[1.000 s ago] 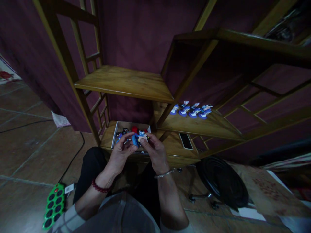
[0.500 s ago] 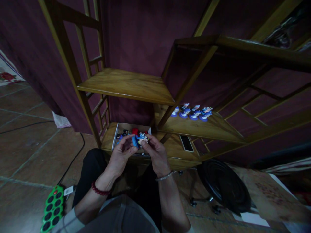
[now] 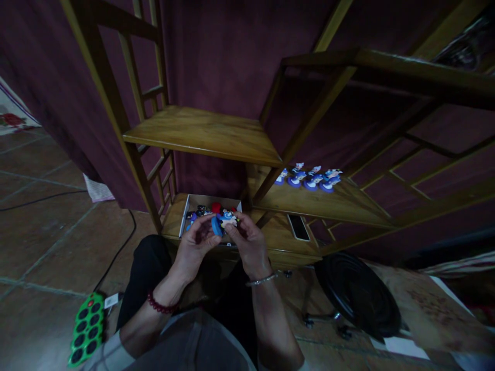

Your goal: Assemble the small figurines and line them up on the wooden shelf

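Observation:
A small toy figurine (image 3: 227, 220) with a round blue base lies tilted on its side between my two hands, above a white box. My left hand (image 3: 198, 245) grips the blue base with thumb and fingers. On the figurine's other end, my right hand (image 3: 249, 242) closes with its thumb across the body. Behind and below them the open white box (image 3: 183, 220) holds several more figurines, dark, blue and red, partly hidden by my hands. Several figurines with purple bases (image 3: 311, 181) stand in rows on the shelf to the right.
The wooden shelf unit (image 3: 204, 131) has a raised board above the box and slanted posts. A phone (image 3: 298, 227) lies on the lower board. On the floor are a green power strip (image 3: 87, 330) with its cable and a black round stool (image 3: 358, 293).
Both hands keep hold of the figurine, with barely any shift in its tilt. The view has moved slightly, so the shelf and its figurines appear a little farther right.

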A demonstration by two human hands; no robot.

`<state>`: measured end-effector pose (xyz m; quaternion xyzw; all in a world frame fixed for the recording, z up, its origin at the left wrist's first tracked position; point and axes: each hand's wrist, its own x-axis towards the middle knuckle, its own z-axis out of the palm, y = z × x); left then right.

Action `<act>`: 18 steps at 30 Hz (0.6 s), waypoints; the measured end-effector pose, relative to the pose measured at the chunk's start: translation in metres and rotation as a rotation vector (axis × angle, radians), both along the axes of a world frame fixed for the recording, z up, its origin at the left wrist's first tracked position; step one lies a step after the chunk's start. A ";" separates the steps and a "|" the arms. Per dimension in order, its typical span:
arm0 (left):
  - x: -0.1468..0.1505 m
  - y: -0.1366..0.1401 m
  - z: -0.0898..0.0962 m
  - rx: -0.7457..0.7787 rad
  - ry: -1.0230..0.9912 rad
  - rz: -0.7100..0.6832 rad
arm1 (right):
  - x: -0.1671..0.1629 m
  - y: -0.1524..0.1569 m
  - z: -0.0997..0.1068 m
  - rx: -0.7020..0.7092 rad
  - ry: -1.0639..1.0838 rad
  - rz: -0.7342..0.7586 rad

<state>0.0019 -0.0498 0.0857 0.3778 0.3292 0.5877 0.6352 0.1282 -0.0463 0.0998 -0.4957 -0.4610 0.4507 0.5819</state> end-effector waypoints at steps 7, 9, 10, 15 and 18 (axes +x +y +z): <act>-0.003 0.002 0.000 0.002 0.008 -0.010 | -0.001 0.000 0.002 -0.012 -0.023 0.008; -0.004 0.002 0.000 0.006 0.008 -0.014 | -0.001 0.000 0.003 -0.009 -0.021 0.021; -0.005 0.002 0.000 0.003 0.005 -0.015 | -0.002 0.000 0.002 -0.013 -0.014 0.030; -0.006 0.001 0.001 -0.016 -0.013 -0.019 | -0.003 -0.002 0.001 -0.005 0.047 0.043; -0.006 0.002 0.002 -0.033 -0.014 -0.022 | -0.001 -0.004 0.001 0.005 0.083 0.052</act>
